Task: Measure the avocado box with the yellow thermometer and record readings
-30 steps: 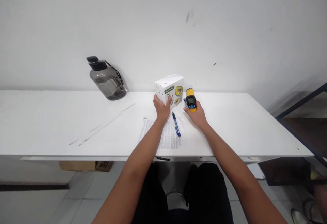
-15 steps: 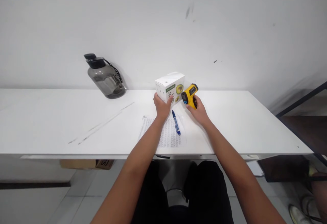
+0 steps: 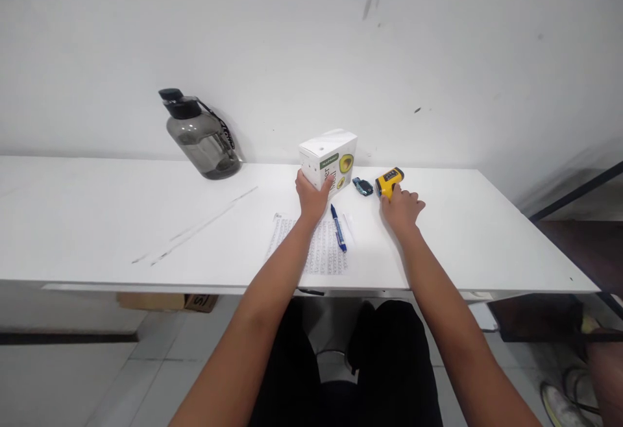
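White box [image 3: 327, 143], avocados printed on its front, is near the back of the table [image 3: 97, 219], just short of the wall [image 3: 292, 44]. Its top is shut, so what it holds is hidden. The left hand [image 3: 313, 201] is clamped around its lower near corner, thumb on the printed face and fingers on the side. The right hand [image 3: 402, 209] touches a yellow thermometer [image 3: 388, 182] lying on the table; I cannot tell whether the fingers are closed round its handle. Between box and thermometer lies a dark watch [image 3: 363, 187]. A blue pen [image 3: 339, 229] rests on a printed sheet [image 3: 325, 252] nearer the person.

Well to the left stands a see-through grey bottle [image 3: 202, 141], its black lid on; what seems to be clear liquid shows in the lower part. Below the table edge is a brown carton [image 3: 153, 301], contents out of sight.
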`<action>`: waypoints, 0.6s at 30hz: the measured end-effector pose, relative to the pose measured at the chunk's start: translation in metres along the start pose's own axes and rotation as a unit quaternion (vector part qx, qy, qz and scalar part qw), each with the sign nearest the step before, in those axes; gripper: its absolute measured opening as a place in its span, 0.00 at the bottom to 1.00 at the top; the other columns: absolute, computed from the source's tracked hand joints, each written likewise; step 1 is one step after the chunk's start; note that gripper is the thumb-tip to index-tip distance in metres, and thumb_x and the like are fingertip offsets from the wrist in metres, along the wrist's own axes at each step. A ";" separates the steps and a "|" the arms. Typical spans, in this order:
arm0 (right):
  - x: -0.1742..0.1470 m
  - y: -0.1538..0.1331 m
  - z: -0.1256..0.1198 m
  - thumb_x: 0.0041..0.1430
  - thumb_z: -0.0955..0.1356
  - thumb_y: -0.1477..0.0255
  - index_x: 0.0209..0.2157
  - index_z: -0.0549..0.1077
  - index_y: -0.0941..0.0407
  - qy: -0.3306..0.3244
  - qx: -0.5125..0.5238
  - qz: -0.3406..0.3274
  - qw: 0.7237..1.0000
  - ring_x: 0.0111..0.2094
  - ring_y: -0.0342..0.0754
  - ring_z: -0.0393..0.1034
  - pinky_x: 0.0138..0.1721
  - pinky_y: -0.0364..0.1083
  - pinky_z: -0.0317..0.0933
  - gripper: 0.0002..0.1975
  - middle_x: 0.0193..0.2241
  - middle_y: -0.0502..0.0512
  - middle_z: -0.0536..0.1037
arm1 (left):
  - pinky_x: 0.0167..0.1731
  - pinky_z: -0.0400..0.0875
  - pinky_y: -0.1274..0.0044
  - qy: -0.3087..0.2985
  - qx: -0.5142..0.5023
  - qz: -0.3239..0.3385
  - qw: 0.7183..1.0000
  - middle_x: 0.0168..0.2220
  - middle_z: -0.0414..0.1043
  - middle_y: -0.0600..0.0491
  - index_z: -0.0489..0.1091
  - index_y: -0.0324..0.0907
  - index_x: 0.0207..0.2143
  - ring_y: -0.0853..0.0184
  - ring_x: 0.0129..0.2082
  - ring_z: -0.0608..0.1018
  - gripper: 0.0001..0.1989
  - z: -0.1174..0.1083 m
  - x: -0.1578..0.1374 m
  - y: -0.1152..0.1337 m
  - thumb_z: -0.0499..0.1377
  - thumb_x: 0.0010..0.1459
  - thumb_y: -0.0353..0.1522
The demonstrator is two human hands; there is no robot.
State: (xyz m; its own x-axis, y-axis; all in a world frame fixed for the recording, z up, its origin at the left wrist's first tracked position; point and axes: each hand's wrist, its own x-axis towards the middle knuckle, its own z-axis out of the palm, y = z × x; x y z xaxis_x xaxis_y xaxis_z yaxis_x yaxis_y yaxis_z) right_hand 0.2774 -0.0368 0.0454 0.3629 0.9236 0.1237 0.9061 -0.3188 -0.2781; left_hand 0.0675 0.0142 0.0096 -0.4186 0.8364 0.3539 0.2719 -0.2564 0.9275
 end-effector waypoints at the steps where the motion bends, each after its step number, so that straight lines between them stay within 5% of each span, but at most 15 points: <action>1: 0.000 0.000 0.002 0.71 0.59 0.66 0.67 0.63 0.67 0.004 -0.011 -0.002 1.000 0.59 0.68 0.64 0.54 0.63 0.56 0.28 0.57 0.78 0.74 | 0.66 0.61 0.53 0.001 0.000 0.002 1.000 0.63 0.62 0.40 0.57 0.49 0.62 0.47 0.67 0.65 0.40 0.000 0.000 0.000 0.71 0.52 0.47; 7: 0.000 0.003 0.007 0.71 0.59 0.65 0.61 0.70 0.67 0.039 -0.038 -0.005 0.999 0.58 0.69 0.62 0.54 0.64 0.55 0.26 0.57 0.79 0.71 | 0.66 0.61 0.53 -0.010 -0.001 -0.009 1.000 0.63 0.62 0.39 0.57 0.48 0.61 0.46 0.67 0.64 0.41 0.000 0.001 0.000 0.70 0.51 0.47; 11: -0.013 -0.010 0.002 0.71 0.60 0.66 0.64 0.68 0.64 0.115 -0.027 -0.133 0.984 0.61 0.69 0.60 0.59 0.63 0.52 0.26 0.61 0.75 0.70 | 0.66 0.61 0.54 -0.005 -0.003 0.000 1.000 0.63 0.62 0.41 0.57 0.48 0.61 0.48 0.67 0.65 0.40 0.000 0.000 0.000 0.71 0.51 0.47; 15: -0.042 -0.039 0.002 0.75 0.57 0.62 0.68 0.66 0.60 -0.028 -0.005 -0.384 0.923 0.52 0.61 0.71 0.52 0.54 0.59 0.27 0.51 0.69 0.79 | 0.66 0.62 0.55 -0.004 -0.011 0.001 1.000 0.62 0.63 0.41 0.56 0.48 0.62 0.48 0.67 0.65 0.42 0.001 0.001 -0.003 0.72 0.50 0.46; 18: -0.063 -0.055 0.003 0.76 0.58 0.60 0.73 0.58 0.59 -0.101 -0.053 -0.446 0.888 0.52 0.61 0.73 0.51 0.53 0.61 0.31 0.51 0.68 0.81 | 0.66 0.61 0.55 0.002 -0.020 -0.005 1.000 0.62 0.63 0.41 0.56 0.48 0.61 0.48 0.67 0.65 0.43 0.001 0.004 -0.004 0.73 0.48 0.46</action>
State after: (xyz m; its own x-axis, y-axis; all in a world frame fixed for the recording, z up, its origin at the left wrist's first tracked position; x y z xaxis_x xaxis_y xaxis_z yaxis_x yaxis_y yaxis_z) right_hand 0.2041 -0.0771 0.0498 -0.5463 0.8343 0.0740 0.8324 0.5506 -0.0622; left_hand 0.0659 0.0188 0.0074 -0.4237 0.8375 0.3452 0.2337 -0.2671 0.9349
